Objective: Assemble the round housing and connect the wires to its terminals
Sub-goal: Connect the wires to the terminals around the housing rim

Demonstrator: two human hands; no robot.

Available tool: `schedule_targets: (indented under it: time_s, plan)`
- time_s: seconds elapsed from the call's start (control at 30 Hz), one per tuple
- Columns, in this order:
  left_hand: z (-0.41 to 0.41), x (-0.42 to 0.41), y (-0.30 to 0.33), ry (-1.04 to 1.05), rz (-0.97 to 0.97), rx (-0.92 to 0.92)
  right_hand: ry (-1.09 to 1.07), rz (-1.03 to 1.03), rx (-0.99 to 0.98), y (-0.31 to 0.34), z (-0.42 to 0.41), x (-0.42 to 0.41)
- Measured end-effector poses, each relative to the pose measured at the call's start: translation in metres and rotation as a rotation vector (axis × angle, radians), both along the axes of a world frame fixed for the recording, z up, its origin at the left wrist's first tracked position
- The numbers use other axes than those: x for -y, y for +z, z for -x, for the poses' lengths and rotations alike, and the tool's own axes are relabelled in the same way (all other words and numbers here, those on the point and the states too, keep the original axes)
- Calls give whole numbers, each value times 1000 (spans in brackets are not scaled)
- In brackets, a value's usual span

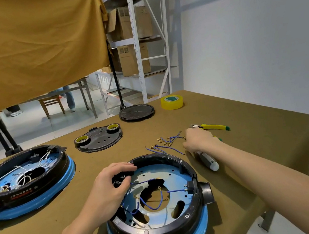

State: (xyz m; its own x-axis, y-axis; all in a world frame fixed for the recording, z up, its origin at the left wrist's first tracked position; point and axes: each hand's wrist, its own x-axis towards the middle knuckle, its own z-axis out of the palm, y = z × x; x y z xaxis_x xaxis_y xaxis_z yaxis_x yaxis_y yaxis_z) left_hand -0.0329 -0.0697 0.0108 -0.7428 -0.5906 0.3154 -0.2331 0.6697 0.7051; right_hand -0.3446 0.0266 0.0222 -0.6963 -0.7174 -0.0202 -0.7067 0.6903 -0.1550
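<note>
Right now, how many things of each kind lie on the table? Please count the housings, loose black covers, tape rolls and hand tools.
Round housings: 2, one near the hands and one at the left.
Loose black covers: 2.
Tape rolls: 3, yellow and two dark.
Hand tools: 2, pliers and screwdriver.
Total: 9

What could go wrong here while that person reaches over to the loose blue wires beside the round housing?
1. The right hand reaches into a tangled bunch of loose wires; pulling one may drag the others along.
2. The forearm passes over the screwdriver lying beside the round housing; a nudge might roll it toward the table edge.
3. The left hand grips a black part at the rim, close to the blue wires already fitted; shifting it could tug them loose.
</note>
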Motion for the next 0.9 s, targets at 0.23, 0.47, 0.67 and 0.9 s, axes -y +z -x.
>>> schedule_targets:
  time_s: [0.23, 0.47, 0.67, 0.9]
  plan:
    - [0, 2, -1, 1, -15, 0, 228, 68, 45, -11, 0, 40]
    - [1, 5, -4, -6, -22, -21, 197, 251, 83, -16, 4, 44]
    - [1, 5, -4, -6, -20, -6, 149, 410, 153, -13, 6, 49]
    - [1, 4, -3, -2, -31, -1, -12, 439, 11, -7, 12, 45]
